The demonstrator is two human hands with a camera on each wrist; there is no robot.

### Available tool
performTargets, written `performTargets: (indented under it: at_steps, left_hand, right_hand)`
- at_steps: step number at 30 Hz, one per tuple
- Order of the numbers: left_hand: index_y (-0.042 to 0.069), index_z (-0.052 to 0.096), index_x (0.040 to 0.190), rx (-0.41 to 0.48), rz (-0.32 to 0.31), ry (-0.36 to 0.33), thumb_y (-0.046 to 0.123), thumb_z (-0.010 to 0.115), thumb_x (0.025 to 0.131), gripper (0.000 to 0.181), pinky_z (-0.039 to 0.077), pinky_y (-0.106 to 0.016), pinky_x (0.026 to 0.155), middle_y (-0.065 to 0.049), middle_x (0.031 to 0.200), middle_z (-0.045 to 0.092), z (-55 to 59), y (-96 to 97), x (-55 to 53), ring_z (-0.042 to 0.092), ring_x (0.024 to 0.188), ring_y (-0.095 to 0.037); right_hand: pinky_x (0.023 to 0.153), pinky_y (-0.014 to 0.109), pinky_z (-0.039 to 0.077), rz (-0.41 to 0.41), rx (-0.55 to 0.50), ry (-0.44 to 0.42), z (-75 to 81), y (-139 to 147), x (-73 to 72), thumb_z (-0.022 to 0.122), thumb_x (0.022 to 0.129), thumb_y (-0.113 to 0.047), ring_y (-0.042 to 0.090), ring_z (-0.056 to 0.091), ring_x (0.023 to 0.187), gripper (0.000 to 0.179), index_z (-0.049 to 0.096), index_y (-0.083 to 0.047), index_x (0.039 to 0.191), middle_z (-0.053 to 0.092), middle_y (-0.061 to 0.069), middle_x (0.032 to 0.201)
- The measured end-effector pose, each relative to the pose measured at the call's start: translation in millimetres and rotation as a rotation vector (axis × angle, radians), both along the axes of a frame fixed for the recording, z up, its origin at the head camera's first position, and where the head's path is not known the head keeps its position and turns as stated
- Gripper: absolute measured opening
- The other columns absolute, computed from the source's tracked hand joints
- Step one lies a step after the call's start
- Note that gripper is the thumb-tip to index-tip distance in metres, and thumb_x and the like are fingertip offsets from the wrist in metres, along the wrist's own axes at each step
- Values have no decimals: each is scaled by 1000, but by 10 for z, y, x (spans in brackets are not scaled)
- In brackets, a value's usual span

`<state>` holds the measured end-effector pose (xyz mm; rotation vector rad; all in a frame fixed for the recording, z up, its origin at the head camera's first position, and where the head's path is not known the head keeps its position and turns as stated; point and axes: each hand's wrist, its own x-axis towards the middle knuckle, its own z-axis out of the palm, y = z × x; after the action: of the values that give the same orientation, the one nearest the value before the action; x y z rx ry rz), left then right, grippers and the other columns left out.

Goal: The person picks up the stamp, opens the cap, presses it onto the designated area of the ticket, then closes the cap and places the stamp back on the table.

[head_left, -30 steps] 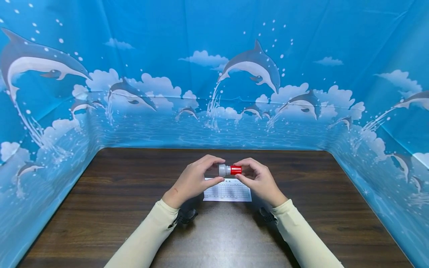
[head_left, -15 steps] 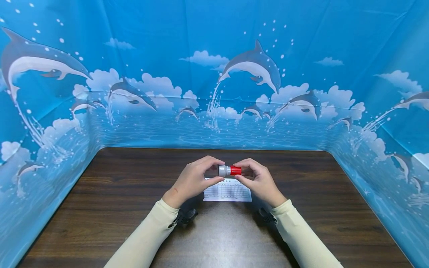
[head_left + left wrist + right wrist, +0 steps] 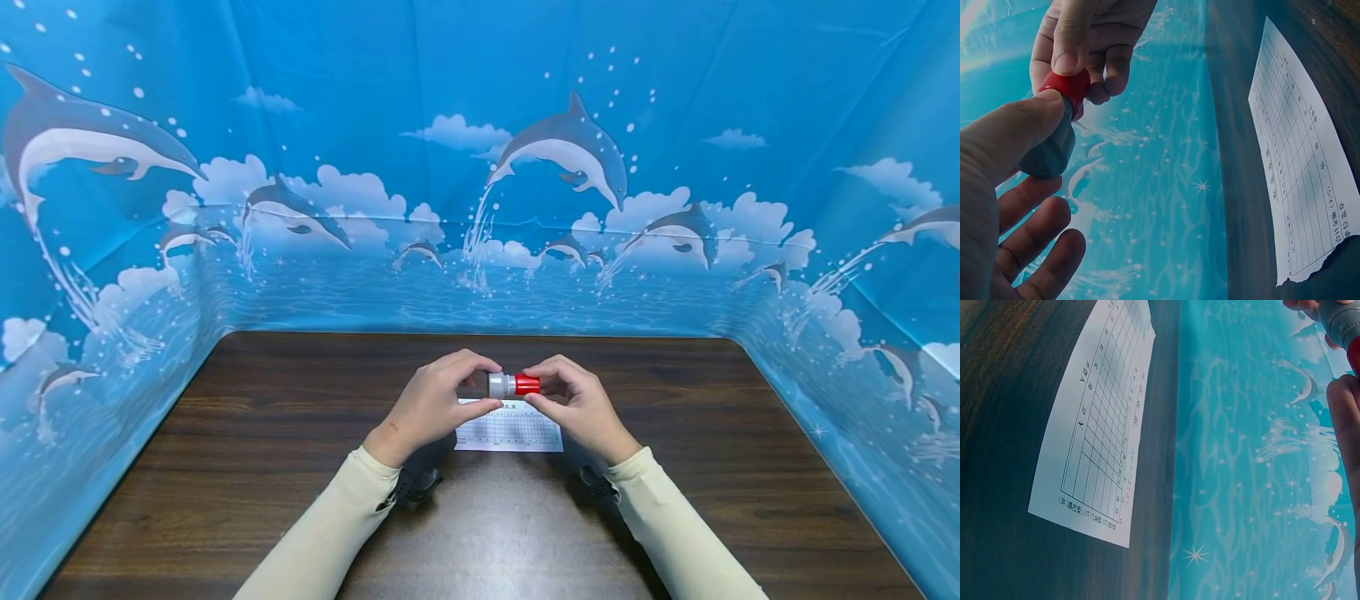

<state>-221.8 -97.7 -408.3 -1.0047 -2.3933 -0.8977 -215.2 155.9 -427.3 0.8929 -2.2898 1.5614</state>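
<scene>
Between the two hands, level above the table, lies a small grey-and-red stamp (image 3: 502,384) with a pale ring near its middle. My left hand (image 3: 431,408) pinches the wide grey end with thumb and forefinger; in the left wrist view its other fingers are spread beneath. My right hand (image 3: 585,404) holds the red end with thumb and fingers. The left wrist view shows the stamp (image 3: 1054,147) tilted, grey part below the red. Only part of it appears at the right wrist view's upper corner. Below the hands is a white printed form (image 3: 510,429) with a grid.
The form lies on a dark wood-grain table (image 3: 262,467), one short edge torn. A blue curtain (image 3: 360,275) printed with dolphins stands round the table's back and sides. Black wrist cameras (image 3: 417,485) hang under both forearms.
The stamp and fingertips sit very slightly lower in the head view. Both hands keep their hold at either end, and the form stays where it was.
</scene>
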Motion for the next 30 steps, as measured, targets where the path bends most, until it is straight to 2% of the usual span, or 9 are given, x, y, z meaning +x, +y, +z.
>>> performTargets:
  at_steps: [7,14,18,24,30]
  left_hand:
    - [17,71,119,6,-1,2,28,91,82,43,55,-22,69,5,105,69,3,3,0,57,80,-9]
    - [15,72,122,9,-17,-26,23,89,84,42,60,-25,77,3,111,71,22,-8,10,64,86,-10]
    - [12,72,125,9,-30,-41,21,88,86,43,61,-26,80,2,114,72,25,-18,9,67,89,-9]
    - [11,72,127,1,-41,-55,20,88,86,45,61,-27,82,1,117,73,33,-30,5,69,91,-9]
    - [14,72,129,-9,-50,-72,18,88,85,47,61,-27,82,1,117,73,30,-38,8,69,92,-9]
  right_hand:
    - [83,31,62,-8,9,15,11,9,2,82,86,0,18,71,94,34,72,-8,118,69,5,112]
    - [83,28,61,15,9,50,18,15,-8,80,86,5,25,70,95,38,73,-5,122,69,18,115]
    - [83,28,61,21,14,58,16,16,-14,80,85,8,21,70,94,40,73,-6,122,68,20,115]
    - [82,27,61,33,14,48,1,21,-32,79,88,2,18,70,94,33,73,-4,121,69,18,115]
    - [82,29,61,33,34,28,1,29,-21,79,89,-1,19,70,94,33,73,-4,122,70,11,117]
